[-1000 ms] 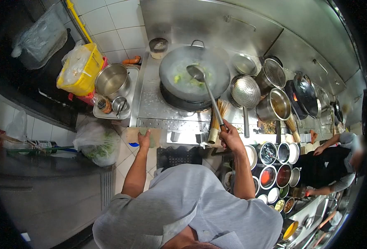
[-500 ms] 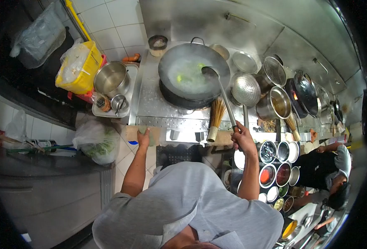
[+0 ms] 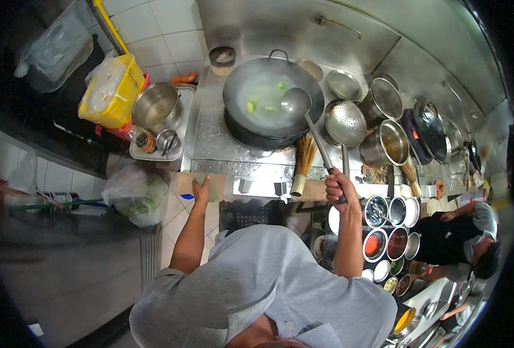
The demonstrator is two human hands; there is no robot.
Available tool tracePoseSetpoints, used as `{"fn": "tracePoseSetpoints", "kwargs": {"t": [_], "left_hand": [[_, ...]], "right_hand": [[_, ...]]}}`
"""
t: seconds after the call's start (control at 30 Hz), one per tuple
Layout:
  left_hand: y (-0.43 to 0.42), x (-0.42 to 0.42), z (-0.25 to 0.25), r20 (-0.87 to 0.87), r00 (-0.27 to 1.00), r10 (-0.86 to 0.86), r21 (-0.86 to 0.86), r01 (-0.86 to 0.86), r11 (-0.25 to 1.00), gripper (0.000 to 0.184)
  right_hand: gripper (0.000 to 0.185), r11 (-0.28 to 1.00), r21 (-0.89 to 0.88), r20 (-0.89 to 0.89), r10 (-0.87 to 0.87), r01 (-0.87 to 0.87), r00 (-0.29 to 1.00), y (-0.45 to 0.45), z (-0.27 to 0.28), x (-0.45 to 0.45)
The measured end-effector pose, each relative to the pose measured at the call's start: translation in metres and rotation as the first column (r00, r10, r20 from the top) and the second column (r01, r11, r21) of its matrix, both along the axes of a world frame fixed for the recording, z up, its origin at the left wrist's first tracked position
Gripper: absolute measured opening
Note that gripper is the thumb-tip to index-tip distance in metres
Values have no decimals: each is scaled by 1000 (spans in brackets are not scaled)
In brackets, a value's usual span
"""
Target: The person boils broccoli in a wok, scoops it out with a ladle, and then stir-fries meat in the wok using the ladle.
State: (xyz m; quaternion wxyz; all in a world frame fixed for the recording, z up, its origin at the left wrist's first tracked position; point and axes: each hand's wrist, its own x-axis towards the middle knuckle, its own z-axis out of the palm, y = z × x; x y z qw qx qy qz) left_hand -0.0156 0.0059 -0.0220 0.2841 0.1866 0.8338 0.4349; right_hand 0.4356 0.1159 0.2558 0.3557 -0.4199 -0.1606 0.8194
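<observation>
My right hand (image 3: 341,188) is closed around the dark handle of a long ladle (image 3: 296,103). The ladle's bowl is over the right side of a large steaming wok (image 3: 239,87), which stands on the stove and holds pale liquid with a few green pieces (image 3: 251,106). At the counter's front edge, left of the wok, my left hand (image 3: 201,188) has its thumb and fingers around part of a greenish cloth (image 3: 215,189); the grip is only partly visible. A bamboo brush (image 3: 305,165) lies between the wok and my right hand.
Right of the wok are a perforated strainer (image 3: 345,123), a metal pot (image 3: 384,144) and several seasoning containers (image 3: 375,243). A tray (image 3: 181,139) with a steel pot (image 3: 157,107) is at left, beside a yellow basket (image 3: 114,93). A co-worker (image 3: 454,235) stands at far right.
My right hand has moved right and the ladle's bowl has shifted right in the wok, now turned differently. My left hand has barely moved. The co-worker has changed posture.
</observation>
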Motion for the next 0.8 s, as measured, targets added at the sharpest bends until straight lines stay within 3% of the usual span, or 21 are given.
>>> {"fn": "tracePoseSetpoints", "kwargs": {"t": [0.03,0.07,0.13,0.47,0.57,0.67,0.73,0.77,0.8], "left_hand": [[-1,0,-2,2,1000,1,6,-1,1000,97],[-2,-1,-3,3,1000,4,4,-4,1000,97],[0,-8,-19,34,999,-19,40,18,999,97],[-1,-3,-3,57,998,-19,43,16,999,94],[0,-6,-17,-21,1000,-4,27,5,1000,92],[0,-4,-3,75,997,-27,54,23,998,93],[-1,-6,-9,134,990,-32,74,22,997,95],[0,-8,-15,134,991,-29,75,19,997,95],[1,-16,-44,109,994,-31,106,20,994,96]], "right_hand": [[48,998,-51,-81,-33,29,996,0,-3,1],[48,998,-54,-79,-31,27,996,-2,-5,2],[51,996,77,177,37,-51,984,-7,5,-6],[70,909,258,543,143,-326,828,-6,12,-5],[71,902,262,530,163,-343,832,-6,7,-8],[65,949,184,431,155,-255,889,-5,10,-19],[48,995,34,156,84,-90,984,-2,4,-21],[48,995,34,156,87,-93,984,-1,-2,-19],[39,998,-43,-43,35,-37,998,0,-12,-15]]}}
